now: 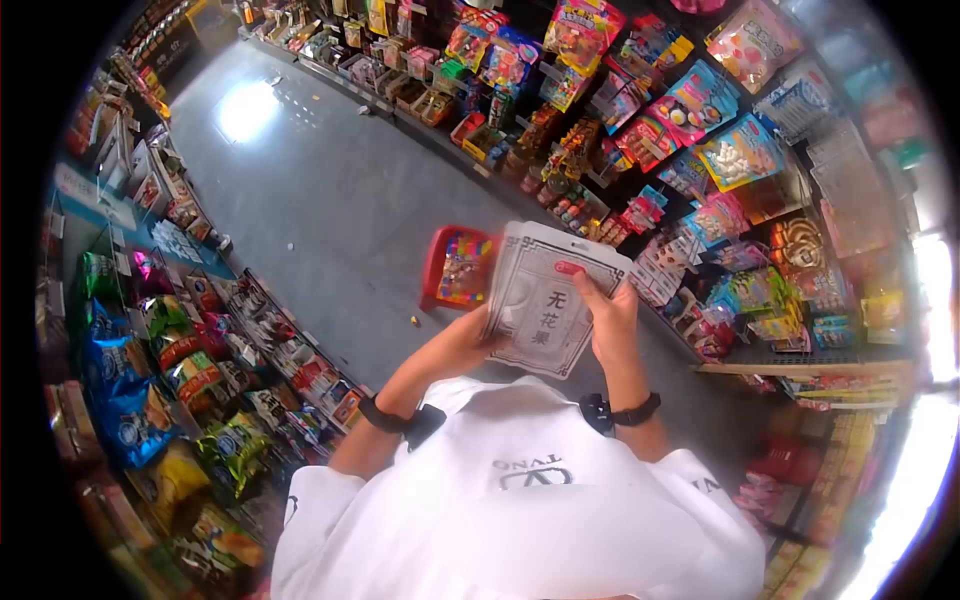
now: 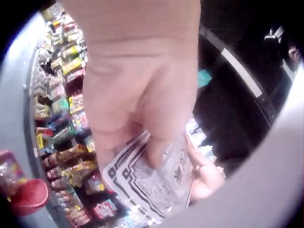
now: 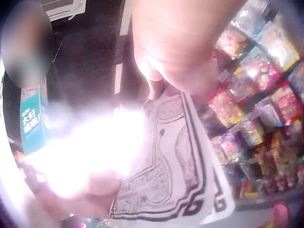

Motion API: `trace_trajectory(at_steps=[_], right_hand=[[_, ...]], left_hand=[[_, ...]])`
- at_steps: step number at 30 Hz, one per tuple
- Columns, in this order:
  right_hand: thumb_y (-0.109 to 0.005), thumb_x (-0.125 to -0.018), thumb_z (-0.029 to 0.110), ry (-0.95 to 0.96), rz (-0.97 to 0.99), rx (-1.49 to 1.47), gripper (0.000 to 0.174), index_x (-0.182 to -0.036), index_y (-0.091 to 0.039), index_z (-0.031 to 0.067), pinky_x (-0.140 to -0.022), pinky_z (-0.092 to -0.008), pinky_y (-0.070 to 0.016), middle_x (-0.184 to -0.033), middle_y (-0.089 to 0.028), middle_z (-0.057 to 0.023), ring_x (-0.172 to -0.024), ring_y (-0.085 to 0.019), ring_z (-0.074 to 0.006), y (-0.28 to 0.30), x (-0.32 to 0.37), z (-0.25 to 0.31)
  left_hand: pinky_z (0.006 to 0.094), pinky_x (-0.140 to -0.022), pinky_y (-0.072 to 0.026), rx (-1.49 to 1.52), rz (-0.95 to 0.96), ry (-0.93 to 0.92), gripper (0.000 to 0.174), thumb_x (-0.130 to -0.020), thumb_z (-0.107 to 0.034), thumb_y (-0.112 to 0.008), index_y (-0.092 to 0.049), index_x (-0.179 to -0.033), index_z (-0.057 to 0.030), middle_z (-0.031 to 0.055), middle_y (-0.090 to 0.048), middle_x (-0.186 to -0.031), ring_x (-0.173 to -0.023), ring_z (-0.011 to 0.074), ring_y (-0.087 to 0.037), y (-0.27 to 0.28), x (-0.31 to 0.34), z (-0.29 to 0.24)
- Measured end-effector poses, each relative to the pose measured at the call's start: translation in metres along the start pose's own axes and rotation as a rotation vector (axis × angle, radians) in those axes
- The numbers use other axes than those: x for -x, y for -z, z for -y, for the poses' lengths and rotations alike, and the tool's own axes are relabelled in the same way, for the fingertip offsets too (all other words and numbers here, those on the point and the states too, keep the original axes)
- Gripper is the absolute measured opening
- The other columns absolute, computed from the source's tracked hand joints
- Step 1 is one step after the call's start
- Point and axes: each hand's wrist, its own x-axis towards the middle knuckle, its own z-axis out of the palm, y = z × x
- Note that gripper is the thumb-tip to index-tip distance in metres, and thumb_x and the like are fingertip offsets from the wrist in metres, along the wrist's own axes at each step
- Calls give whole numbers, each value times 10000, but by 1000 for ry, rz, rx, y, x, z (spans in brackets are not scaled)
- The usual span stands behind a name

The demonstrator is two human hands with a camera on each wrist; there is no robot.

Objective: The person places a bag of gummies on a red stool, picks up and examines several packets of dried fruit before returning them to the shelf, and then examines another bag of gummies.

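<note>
Two or more flat pouches labelled as figs (image 1: 545, 310), silvery white with a black patterned border, are held stacked in front of the chest. My left hand (image 1: 478, 335) grips their left side, with its thumb lying over the printed face in the left wrist view. On the right edge, my right hand (image 1: 612, 318) pinches the pouches, its thumb across the front near the red label. The right wrist view shows the reverse of the stack (image 3: 164, 171), with a line drawing and small print. Strong glare there covers part of my left hand (image 3: 90, 197).
A red plastic container (image 1: 434, 268) with a multicoloured top stands on the grey floor (image 1: 330, 210), just beyond the pouches. Shelves of bagged sweets (image 1: 740, 150) rise at the right. Along the left runs a shelf with bright snack bags (image 1: 135, 400).
</note>
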Motion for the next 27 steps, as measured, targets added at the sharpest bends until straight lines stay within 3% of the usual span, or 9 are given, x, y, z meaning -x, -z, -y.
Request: trace_trajectory(at_steps=[4, 11, 14, 17, 20, 22, 23, 24, 27], right_hand=[[-761, -872, 173, 57, 65, 2, 293, -1099, -645, 28, -698, -212, -462, -1003, -706, -18, -833, -609, -65, -68, -18, 3], [-810, -810, 137, -66, 332, 32, 349, -1082, -638, 3, -787, -284, -538, -1000, -715, -89, -873, -667, -133, -168, -40, -9], [-807, -809, 128, -128, 414, -49, 348, -1082, -635, -4, -786, -290, -541, -1008, -712, -104, -872, -670, -147, -209, -62, -20], [-799, -820, 150, -152, 487, -53, 345, -1081, -635, -4, -787, -300, -544, -1009, -706, -105, -876, -669, -159, -247, -84, -24], [-784, -842, 216, -283, 483, -119, 350, -1077, -637, 4, -784, -311, -542, -1000, -691, -88, -887, -655, -158, -276, -110, -35], [-769, -858, 263, -401, 394, -276, 359, -1079, -639, 11, -776, -313, -537, -990, -678, -78, -896, -641, -152, -290, -141, -62], [-754, -869, 321, -246, 326, -96, 374, -1073, -645, 27, -763, -310, -525, -990, -664, -72, -894, -618, -142, -294, -164, -105], [-755, -869, 327, -297, 318, -111, 375, -1075, -648, 32, -750, -295, -512, -978, -673, -70, -873, -616, -137, -310, -166, -62], [-748, -880, 328, -259, 492, -182, 366, -1063, -647, 28, -750, -293, -507, -971, -687, -63, -866, -619, -125, -340, -216, -77]], left_hand=[[312, -992, -447, -46, -235, -162, 485, -942, -129, -661, -441, -1346, 26, 81, -573, -1264, -1178, 141, -523, 51, 24, -21], [228, -823, -463, 182, -641, -404, 281, -970, -175, -637, -542, -1163, 6, 15, -622, -1029, -938, 71, -568, 114, 41, -63], [198, -699, -437, 36, -818, -244, 172, -959, -116, -618, -572, -1070, 8, 2, -594, -927, -815, 45, -530, 150, 53, -70], [190, -629, -405, 86, -914, -366, 134, -972, -122, -598, -585, -1020, 3, -22, -566, -855, -753, 33, -495, 184, 49, -74], [189, -631, -405, 5, -951, -351, 128, -973, -122, -599, -586, -1029, -7, -24, -564, -851, -753, 33, -499, 226, 45, -87], [218, -767, -438, 43, -920, -314, 198, -973, -135, -606, -592, -1108, 9, -8, -615, -974, -881, 64, -536, 263, 39, -70], [227, -774, -441, 17, -917, -295, 212, -971, -128, -606, -588, -1130, 11, 1, -620, -993, -894, 73, -541, 280, 33, -73], [236, -781, -445, -5, -916, -272, 228, -969, -120, -607, -585, -1152, 14, 10, -626, -1012, -908, 82, -546, 298, 27, -76], [242, -817, -444, -53, -916, -213, 235, -967, -116, -614, -581, -1164, 7, 33, -636, -1057, -945, 94, -558, 348, 10, -89]])
